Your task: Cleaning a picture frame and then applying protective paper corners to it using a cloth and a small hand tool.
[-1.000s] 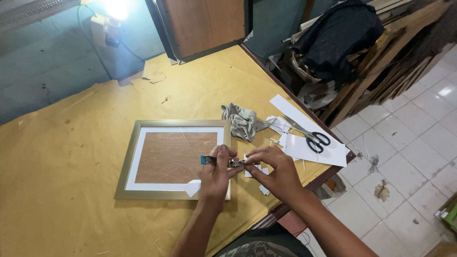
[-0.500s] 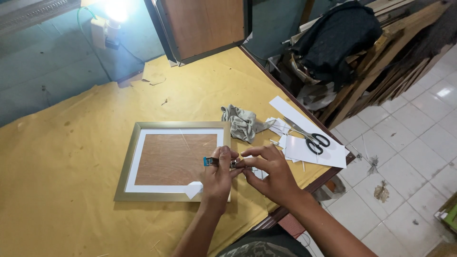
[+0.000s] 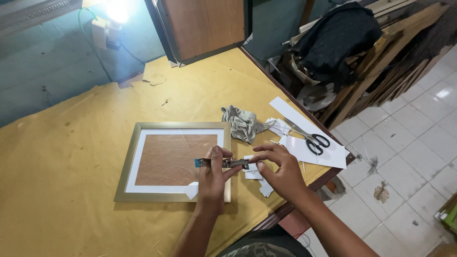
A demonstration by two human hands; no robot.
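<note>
- The small metal tool (image 3: 223, 163), dark with a blue tip at its left end, is pinched between both hands over the right rail of the gold picture frame (image 3: 124, 164); it may be a stapler or point driver, though it is too small to tell; a slip of either pinch could drop it onto the wooden backing board (image 3: 173, 158) and mark it
- The left hand (image 3: 213, 178) is closed around the tool's middle, thumb on top; its fingers sit close to the working end, so a sudden release of a spring or blade could nick them, I judge
- The right hand (image 3: 281, 172) is narrowed to a fingertip pinch on the tool's right end, palm over the paper scraps (image 3: 254, 173) on the yellow worktop (image 3: 71, 219); a tug from this side could twist the tool out of the left hand
- The frame's near right corner lies under the left wrist; leaning on it could shift the frame
- The scissors (image 3: 312, 140) lie to the right on white card (image 3: 304, 135) near the worktop's edge, well apart from both hands; a grey rag (image 3: 243, 123) lies beyond the frame's far right corner
</note>
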